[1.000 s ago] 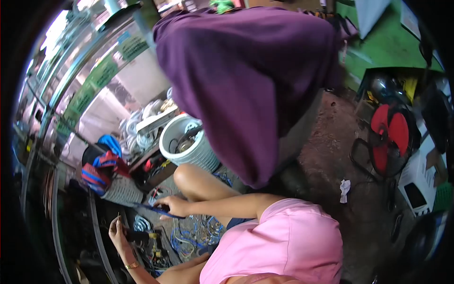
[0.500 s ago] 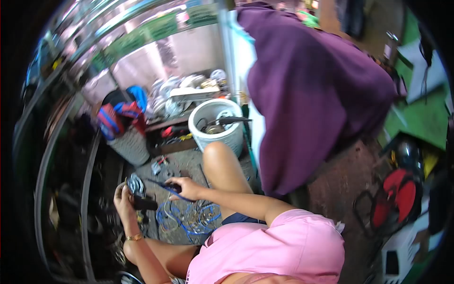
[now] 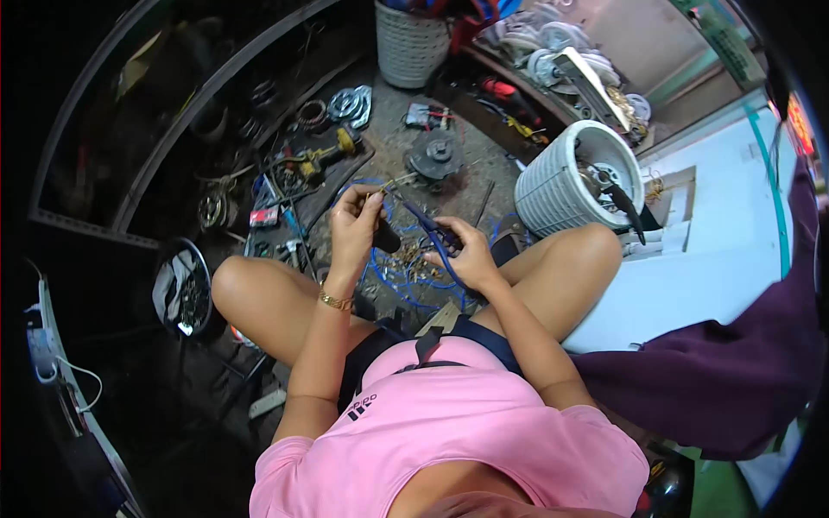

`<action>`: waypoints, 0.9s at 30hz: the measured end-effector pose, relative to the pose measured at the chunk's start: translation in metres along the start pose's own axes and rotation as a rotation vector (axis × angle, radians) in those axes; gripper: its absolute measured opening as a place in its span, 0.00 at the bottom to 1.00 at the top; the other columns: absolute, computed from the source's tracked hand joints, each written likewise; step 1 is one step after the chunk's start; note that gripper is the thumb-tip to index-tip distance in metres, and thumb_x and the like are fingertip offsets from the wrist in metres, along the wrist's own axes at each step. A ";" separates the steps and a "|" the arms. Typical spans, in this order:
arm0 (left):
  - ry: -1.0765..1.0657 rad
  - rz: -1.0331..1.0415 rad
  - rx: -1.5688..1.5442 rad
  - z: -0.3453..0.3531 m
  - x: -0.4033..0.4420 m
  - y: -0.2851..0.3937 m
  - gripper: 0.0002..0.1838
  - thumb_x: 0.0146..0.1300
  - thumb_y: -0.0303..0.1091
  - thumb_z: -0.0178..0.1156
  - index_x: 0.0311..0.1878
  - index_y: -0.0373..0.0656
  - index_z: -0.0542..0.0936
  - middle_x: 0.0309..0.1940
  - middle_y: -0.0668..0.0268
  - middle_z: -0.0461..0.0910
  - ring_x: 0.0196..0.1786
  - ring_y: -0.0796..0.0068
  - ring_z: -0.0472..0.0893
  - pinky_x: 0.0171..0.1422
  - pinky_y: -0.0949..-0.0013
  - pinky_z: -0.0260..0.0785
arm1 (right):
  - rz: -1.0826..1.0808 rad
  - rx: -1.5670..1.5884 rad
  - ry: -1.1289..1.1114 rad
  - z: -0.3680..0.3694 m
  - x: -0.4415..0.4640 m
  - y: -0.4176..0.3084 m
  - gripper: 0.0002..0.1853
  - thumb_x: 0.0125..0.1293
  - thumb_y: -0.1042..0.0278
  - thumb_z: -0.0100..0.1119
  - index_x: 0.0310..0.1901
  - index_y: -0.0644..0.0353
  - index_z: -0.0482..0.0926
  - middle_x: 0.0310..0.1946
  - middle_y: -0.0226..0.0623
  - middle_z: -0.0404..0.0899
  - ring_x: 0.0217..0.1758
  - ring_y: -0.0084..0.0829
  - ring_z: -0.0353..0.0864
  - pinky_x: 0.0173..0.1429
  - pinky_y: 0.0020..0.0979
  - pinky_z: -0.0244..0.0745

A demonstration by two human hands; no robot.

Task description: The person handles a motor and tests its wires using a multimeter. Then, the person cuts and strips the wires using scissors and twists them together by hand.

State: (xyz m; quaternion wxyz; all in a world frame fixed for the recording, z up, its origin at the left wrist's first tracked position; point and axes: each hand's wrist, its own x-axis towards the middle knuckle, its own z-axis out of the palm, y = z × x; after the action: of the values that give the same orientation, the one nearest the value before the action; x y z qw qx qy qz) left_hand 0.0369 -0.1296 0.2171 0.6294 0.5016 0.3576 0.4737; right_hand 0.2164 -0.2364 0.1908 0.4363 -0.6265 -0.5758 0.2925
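My right hand (image 3: 465, 252) is closed around the blue handles of a pair of pliers (image 3: 429, 226). The plier jaws point up and left, close to the fingertips of my left hand (image 3: 354, 226). That hand pinches a thin yellowish strand, and a dark, block-like part (image 3: 386, 236) hangs just below its fingers. Whether the strand joins the dark part, I cannot tell. Below my hands, loops of blue wire (image 3: 373, 272) and small brass-coloured scraps (image 3: 420, 266) lie on the floor between my knees.
Past my hands sits a dark round motor-like part (image 3: 434, 155). A white basket (image 3: 553, 194) with parts in it stands at the right, beside a white panel (image 3: 717, 259). Tools and a yellow-and-black power tool (image 3: 332, 151) lie left. A dark bowl (image 3: 200, 293) is near my left knee.
The head view has swung left and downward, so the hands now appear nearer the middle. The plier jaws are now right by the left fingertips. Both hands keep their grip.
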 end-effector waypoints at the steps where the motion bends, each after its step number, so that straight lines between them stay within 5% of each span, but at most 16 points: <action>1: 0.001 0.010 0.012 -0.003 0.000 -0.003 0.04 0.66 0.30 0.57 0.38 0.40 0.76 0.24 0.75 0.73 0.26 0.89 0.69 0.29 0.83 0.58 | 0.025 0.003 -0.025 0.000 0.002 -0.007 0.31 0.43 0.60 0.76 0.50 0.62 0.76 0.40 0.40 0.79 0.38 0.32 0.79 0.42 0.29 0.74; 3: -0.003 0.024 0.033 -0.009 -0.002 -0.007 0.04 0.66 0.29 0.57 0.37 0.40 0.75 0.24 0.75 0.72 0.27 0.88 0.68 0.30 0.82 0.59 | -0.044 -0.001 -0.009 0.006 0.007 -0.008 0.30 0.43 0.62 0.76 0.49 0.61 0.77 0.39 0.37 0.79 0.33 0.28 0.77 0.34 0.26 0.72; 14: -0.003 0.019 -0.001 -0.013 -0.013 -0.015 0.02 0.66 0.27 0.56 0.38 0.39 0.74 0.28 0.75 0.72 0.31 0.89 0.68 0.35 0.82 0.60 | -0.106 -0.050 -0.011 0.011 0.011 -0.015 0.25 0.43 0.68 0.76 0.45 0.62 0.80 0.31 0.37 0.79 0.30 0.26 0.78 0.33 0.25 0.72; 27: 0.048 0.171 0.252 0.001 -0.021 -0.012 0.04 0.64 0.24 0.57 0.33 0.36 0.74 0.23 0.73 0.73 0.26 0.89 0.68 0.28 0.80 0.59 | -0.204 -0.153 0.107 0.011 -0.001 0.008 0.24 0.40 0.75 0.73 0.44 0.62 0.81 0.23 0.35 0.73 0.22 0.27 0.71 0.26 0.26 0.65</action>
State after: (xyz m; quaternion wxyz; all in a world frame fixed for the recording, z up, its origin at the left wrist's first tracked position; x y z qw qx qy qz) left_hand 0.0342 -0.1508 0.2048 0.5100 0.5937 0.3854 0.4887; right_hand 0.2110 -0.2343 0.1787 0.4450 -0.6108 -0.6330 0.1678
